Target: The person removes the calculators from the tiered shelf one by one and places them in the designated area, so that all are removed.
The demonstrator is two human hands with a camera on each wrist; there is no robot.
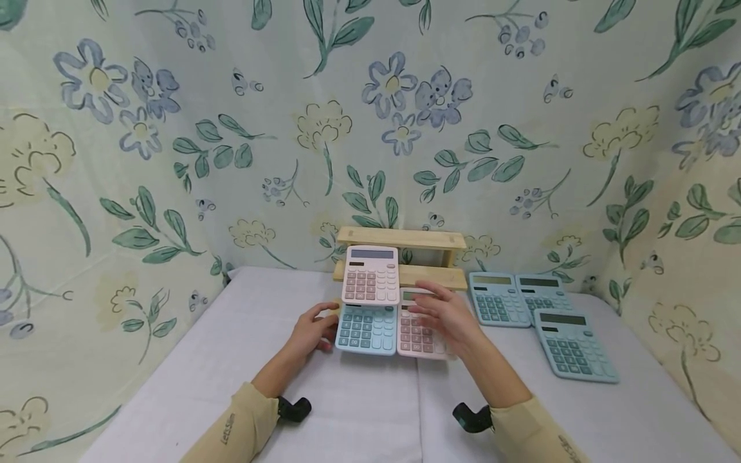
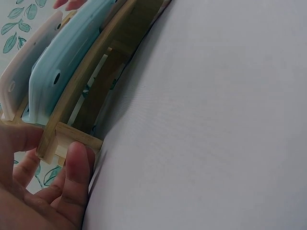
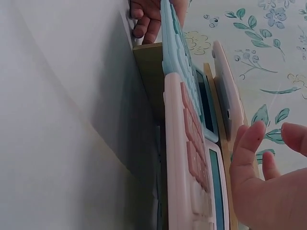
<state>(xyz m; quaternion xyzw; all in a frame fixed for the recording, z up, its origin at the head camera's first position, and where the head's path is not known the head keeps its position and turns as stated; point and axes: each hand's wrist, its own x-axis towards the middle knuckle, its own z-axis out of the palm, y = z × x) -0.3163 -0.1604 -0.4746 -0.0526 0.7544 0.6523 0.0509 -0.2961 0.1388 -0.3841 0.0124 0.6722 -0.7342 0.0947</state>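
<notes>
A tiered wooden rack [image 1: 431, 276] carries a pink calculator [image 1: 370, 275] on its upper tier. Below stand a blue calculator [image 1: 366, 329] at left and a second pink calculator [image 1: 413, 337] at right, side by side. My left hand [image 1: 312, 329] holds the rack's left end; in the left wrist view, thumb and fingers [image 2: 78, 165] pinch the wooden corner beside the blue calculator. In front of the lower pink calculator hovers my right hand [image 1: 442, 318], covering part of it. The right wrist view shows its fingers [image 3: 247, 146] loosely bent and spread, with nothing between them.
Three more blue calculators, one back left [image 1: 499, 299], one back right [image 1: 543, 296] and one nearer [image 1: 575, 345], lie on the white-covered table [image 1: 370, 411] to the right of the rack. Floral cloth [image 1: 370, 128] hangs behind and along both sides.
</notes>
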